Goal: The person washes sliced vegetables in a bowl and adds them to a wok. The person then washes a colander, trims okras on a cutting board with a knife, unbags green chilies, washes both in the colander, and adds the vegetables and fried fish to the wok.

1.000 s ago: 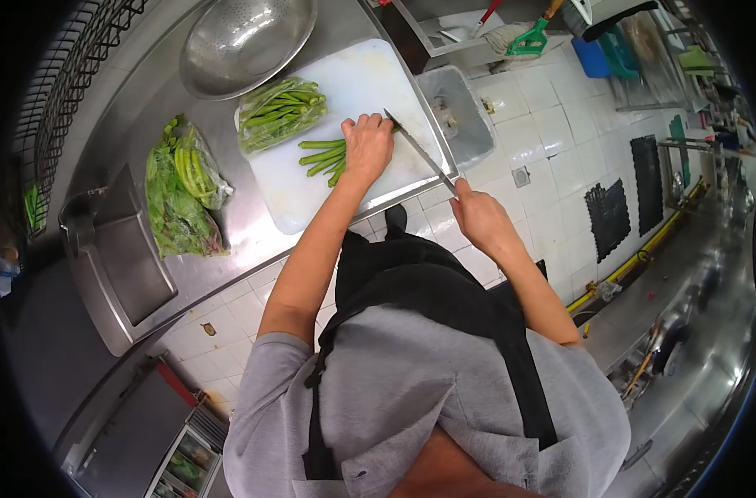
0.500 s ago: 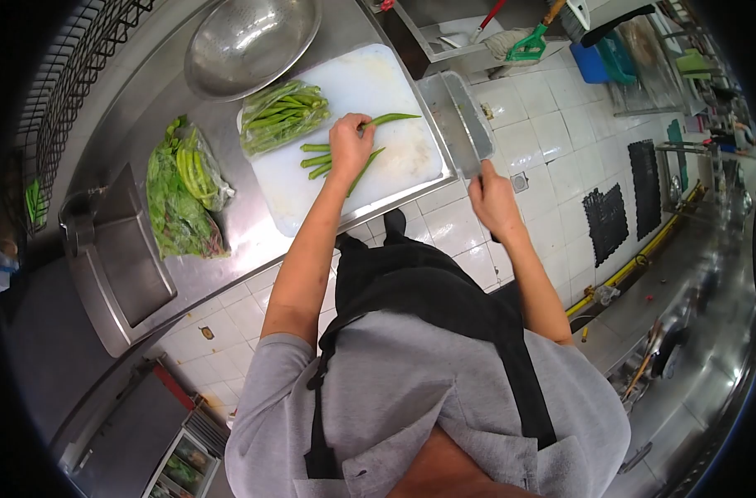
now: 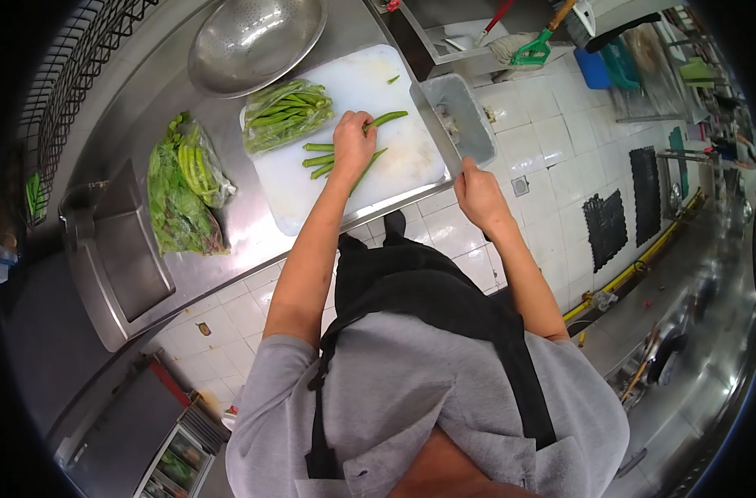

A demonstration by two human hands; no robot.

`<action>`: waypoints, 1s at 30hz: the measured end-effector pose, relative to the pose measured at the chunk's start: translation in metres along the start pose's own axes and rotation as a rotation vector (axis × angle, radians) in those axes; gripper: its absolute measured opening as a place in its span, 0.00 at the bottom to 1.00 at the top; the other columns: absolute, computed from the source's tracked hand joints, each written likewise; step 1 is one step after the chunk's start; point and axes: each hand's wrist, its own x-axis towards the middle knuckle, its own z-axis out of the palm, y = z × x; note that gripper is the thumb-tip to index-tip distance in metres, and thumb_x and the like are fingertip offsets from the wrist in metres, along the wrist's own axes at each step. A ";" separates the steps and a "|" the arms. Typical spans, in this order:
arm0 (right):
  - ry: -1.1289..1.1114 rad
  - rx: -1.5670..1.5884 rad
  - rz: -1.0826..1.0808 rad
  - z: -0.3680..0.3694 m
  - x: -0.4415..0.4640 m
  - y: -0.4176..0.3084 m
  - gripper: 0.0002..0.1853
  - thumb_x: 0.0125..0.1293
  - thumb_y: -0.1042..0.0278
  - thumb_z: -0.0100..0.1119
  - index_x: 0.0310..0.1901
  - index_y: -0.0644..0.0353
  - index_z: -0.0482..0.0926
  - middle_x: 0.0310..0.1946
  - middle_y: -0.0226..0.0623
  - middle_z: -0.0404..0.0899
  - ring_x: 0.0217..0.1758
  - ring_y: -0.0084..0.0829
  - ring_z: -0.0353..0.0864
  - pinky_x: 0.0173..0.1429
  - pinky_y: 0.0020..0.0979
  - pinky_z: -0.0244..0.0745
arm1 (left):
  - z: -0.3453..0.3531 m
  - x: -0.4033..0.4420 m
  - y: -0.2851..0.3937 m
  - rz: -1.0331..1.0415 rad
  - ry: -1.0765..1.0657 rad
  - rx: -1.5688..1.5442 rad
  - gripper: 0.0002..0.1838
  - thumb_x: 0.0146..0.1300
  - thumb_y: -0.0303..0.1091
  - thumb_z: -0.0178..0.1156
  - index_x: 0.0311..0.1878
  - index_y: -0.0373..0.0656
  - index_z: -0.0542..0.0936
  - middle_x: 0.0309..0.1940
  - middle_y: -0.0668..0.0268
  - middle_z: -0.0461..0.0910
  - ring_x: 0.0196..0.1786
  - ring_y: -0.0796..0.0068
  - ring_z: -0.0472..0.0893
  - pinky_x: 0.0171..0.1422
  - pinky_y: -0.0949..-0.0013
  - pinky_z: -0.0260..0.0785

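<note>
My left hand (image 3: 356,141) is closed on an okra pod (image 3: 386,121) over the white cutting board (image 3: 403,170). Several more okra pods (image 3: 316,160) lie beside and partly under that hand. A small green okra tip (image 3: 393,80) rests apart near the board's far right corner. My right hand (image 3: 480,197) is wrapped around a knife, its wide grey blade (image 3: 438,124) reaching along the board's right edge; most of the handle is hidden in the fist. A clear bag of okra (image 3: 287,116) sits on the board's upper left part.
A steel colander (image 3: 253,41) stands behind the board. Left of it, a plastic bag of leafy greens and long green pods (image 3: 183,187) lies on the steel counter (image 3: 249,232). A grey bin (image 3: 469,116) is at the counter's right edge. A sink basin (image 3: 129,257) sits at the left.
The okra pod in my left hand is shorter, and a cut tip now lies on the board. My right hand with the knife has shifted slightly left, uncovering more of the bin.
</note>
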 end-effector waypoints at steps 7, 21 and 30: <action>-0.013 -0.077 -0.087 0.006 -0.002 -0.029 0.07 0.70 0.73 0.54 0.41 0.68 0.69 0.33 0.61 0.82 0.39 0.64 0.82 0.44 0.59 0.76 | 0.000 0.008 -0.003 0.063 -0.021 -0.033 0.09 0.55 0.21 0.70 0.40 0.35 0.83 0.36 0.54 0.80 0.34 0.57 0.82 0.43 0.58 0.75; -0.007 -0.093 -0.054 0.003 -0.001 -0.036 0.06 0.68 0.75 0.53 0.42 0.68 0.69 0.33 0.61 0.83 0.39 0.65 0.83 0.45 0.59 0.76 | -0.001 0.009 -0.001 -0.002 -0.076 -0.040 0.09 0.55 0.20 0.68 0.39 0.37 0.83 0.38 0.52 0.80 0.43 0.46 0.82 0.50 0.50 0.74; -0.077 -0.111 -0.084 0.004 0.000 -0.041 0.08 0.67 0.74 0.53 0.43 0.71 0.71 0.31 0.64 0.83 0.40 0.65 0.84 0.46 0.60 0.78 | -0.006 0.006 -0.002 -0.018 -0.071 -0.047 0.10 0.53 0.20 0.69 0.39 0.35 0.83 0.38 0.50 0.80 0.43 0.47 0.82 0.49 0.51 0.74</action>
